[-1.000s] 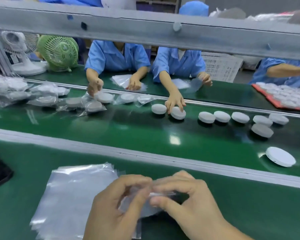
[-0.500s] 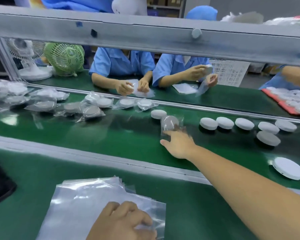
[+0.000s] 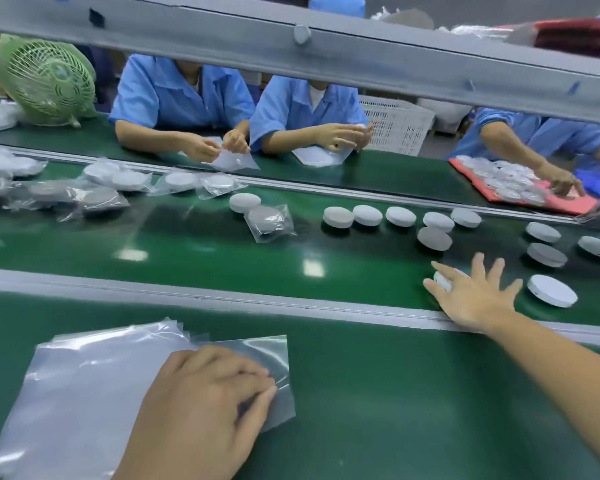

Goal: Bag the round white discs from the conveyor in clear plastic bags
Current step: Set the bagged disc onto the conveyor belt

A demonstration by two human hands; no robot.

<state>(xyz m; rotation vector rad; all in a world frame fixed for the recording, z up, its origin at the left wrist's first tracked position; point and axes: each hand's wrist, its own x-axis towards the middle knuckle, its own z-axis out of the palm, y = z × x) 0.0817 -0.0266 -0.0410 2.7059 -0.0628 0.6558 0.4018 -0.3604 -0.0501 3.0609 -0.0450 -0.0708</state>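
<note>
1. At the far left, a green fan [image 3: 42, 77] stands on the far desk. In front of it, bagged discs [image 3: 97, 188] lie bunched together on the conveyor belt [image 3: 205, 261].
2. A stack of clear bags [image 3: 77, 386] lies flat on the near desk [image 3: 378, 410], slightly fanned at its upper edge.
3. The left hand [image 3: 201, 410] sits on the right end of the stack, knuckles up and fingers curled. It pinches the top bag [image 3: 274, 355] between fingertips and thumb.
4. At mid-belt, a bare disc [image 3: 245, 202] lies touching a single bagged disc [image 3: 269, 220].
5. Further right, a row of five discs [image 3: 400, 216] runs along the far side of the belt. A sixth disc [image 3: 434, 239] lies just in front of the row's right end.
6. The right hand [image 3: 471, 294] is stretched over the grey rail [image 3: 222, 299] onto the belt, palm down, with fingers straight and spread wide.
7. That hand covers a white disc [image 3: 442, 279], touching it without closing round it. Only the disc's left edge shows, between thumb and forefinger.
8. Just right of that hand and apart from it, another white disc [image 3: 551, 291] lies flat on the belt. More discs [image 3: 546, 254] lie behind it.
9. Across the belt, people in blue shirts [image 3: 181, 95] handle bags.
10. At the far right, a red tray [image 3: 568, 202] carries discs.
</note>
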